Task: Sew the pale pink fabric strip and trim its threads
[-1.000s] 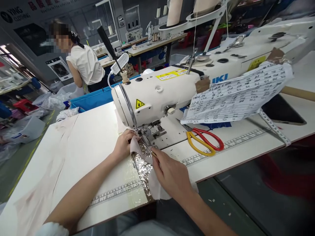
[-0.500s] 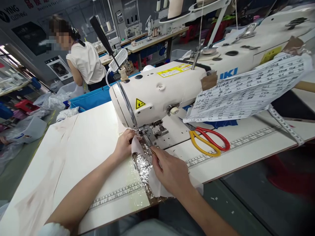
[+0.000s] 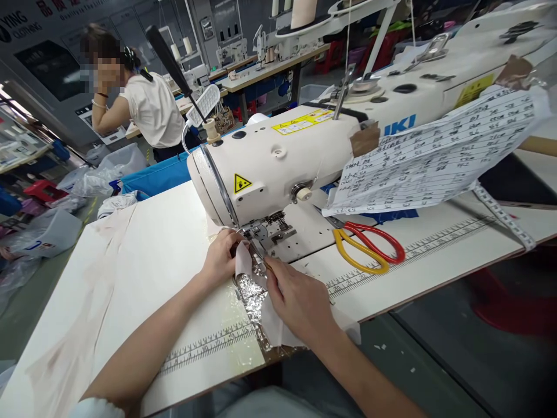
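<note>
My left hand (image 3: 223, 256) is closed beside the needle area of a white sewing machine (image 3: 270, 165), its fingertips pinching the edge of a pale fabric piece (image 3: 243, 259). My right hand (image 3: 300, 299) is closed just right of it, thumb and fingers together over more of the pale cloth (image 3: 272, 322). A thin metal piece runs from its fingertips toward the presser foot; I cannot tell whether it is a tool or a machine part. Crinkled shiny film (image 3: 252, 293) covers the table between my hands. The needle itself is hidden.
Scissors (image 3: 368, 249) with red and yellow handles lie right of the machine. A handwritten sheet (image 3: 435, 157) hangs off its arm, near a tape measure (image 3: 505, 215). Sheer pale fabric (image 3: 82, 313) lies on the table's left. Another person (image 3: 152, 110) stands beyond.
The view has shifted slightly. My hands stay nearly in place at the machine, and the pale fabric between them sits a little differently. The other person has raised a hand to the head.
</note>
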Action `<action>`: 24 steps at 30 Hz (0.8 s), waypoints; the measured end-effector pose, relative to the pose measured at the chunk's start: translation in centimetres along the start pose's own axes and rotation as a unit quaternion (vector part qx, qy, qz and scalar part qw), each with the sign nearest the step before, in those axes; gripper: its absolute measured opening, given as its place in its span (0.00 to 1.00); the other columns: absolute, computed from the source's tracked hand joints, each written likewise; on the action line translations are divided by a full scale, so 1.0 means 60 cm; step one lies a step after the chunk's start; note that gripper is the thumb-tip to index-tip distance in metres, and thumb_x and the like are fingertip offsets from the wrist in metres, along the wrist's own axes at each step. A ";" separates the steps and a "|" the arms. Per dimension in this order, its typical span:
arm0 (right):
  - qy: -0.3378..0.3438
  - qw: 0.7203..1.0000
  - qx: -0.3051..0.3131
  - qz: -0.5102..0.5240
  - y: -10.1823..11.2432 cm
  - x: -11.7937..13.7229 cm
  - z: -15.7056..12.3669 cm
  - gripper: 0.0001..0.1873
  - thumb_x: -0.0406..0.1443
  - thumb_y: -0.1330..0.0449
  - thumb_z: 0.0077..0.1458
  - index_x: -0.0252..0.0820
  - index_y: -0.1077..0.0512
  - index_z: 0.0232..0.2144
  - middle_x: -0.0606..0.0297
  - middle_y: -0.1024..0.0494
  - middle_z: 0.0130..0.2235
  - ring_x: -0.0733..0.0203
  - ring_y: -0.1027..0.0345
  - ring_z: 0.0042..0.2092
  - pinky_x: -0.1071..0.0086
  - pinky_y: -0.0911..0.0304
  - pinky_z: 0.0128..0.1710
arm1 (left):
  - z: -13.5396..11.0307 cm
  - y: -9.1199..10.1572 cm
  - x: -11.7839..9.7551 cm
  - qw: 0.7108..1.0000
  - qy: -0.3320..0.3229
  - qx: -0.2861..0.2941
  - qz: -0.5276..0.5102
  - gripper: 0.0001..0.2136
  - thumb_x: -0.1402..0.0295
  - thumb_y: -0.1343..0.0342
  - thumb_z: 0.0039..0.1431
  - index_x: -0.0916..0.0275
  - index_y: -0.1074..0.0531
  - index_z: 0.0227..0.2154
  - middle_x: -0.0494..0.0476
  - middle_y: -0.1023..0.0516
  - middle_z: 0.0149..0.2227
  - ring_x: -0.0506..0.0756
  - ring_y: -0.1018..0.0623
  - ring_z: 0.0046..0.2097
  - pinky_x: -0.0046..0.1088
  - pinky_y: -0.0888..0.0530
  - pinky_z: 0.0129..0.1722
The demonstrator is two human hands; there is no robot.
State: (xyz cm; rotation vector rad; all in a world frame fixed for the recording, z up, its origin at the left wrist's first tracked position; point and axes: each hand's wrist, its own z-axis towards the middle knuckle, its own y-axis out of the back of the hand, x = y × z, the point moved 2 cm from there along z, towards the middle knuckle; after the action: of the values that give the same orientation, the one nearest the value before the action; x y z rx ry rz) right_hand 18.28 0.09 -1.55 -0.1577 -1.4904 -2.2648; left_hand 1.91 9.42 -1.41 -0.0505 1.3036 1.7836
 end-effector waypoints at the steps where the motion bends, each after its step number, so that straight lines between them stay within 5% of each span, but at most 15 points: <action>1: 0.001 1.000 0.003 -0.002 0.001 0.000 0.000 0.18 0.32 0.53 0.63 0.37 0.27 0.49 0.59 0.17 0.39 0.61 0.24 0.31 0.71 0.40 0.25 | 0.000 0.001 -0.001 1.000 0.004 0.007 0.005 0.03 0.67 0.46 0.60 0.60 0.29 0.33 0.56 0.25 0.35 0.55 0.25 0.37 0.31 0.27 0.35; 24: -0.013 1.000 0.020 0.000 0.002 0.001 -0.002 0.16 0.31 0.52 0.63 0.38 0.29 0.48 0.59 0.18 0.36 0.61 0.25 0.31 0.71 0.43 0.25 | 0.004 0.003 0.018 0.992 0.086 0.017 -0.095 0.08 0.63 0.43 0.58 0.61 0.29 0.26 0.54 0.23 0.32 0.54 0.24 0.35 0.31 0.27 0.36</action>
State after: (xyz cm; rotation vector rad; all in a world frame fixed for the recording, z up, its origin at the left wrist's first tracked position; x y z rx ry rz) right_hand 18.27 -0.07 -1.49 -0.1759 -1.5479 -2.2381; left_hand 1.25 10.29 -1.71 -0.3059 1.4007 1.6233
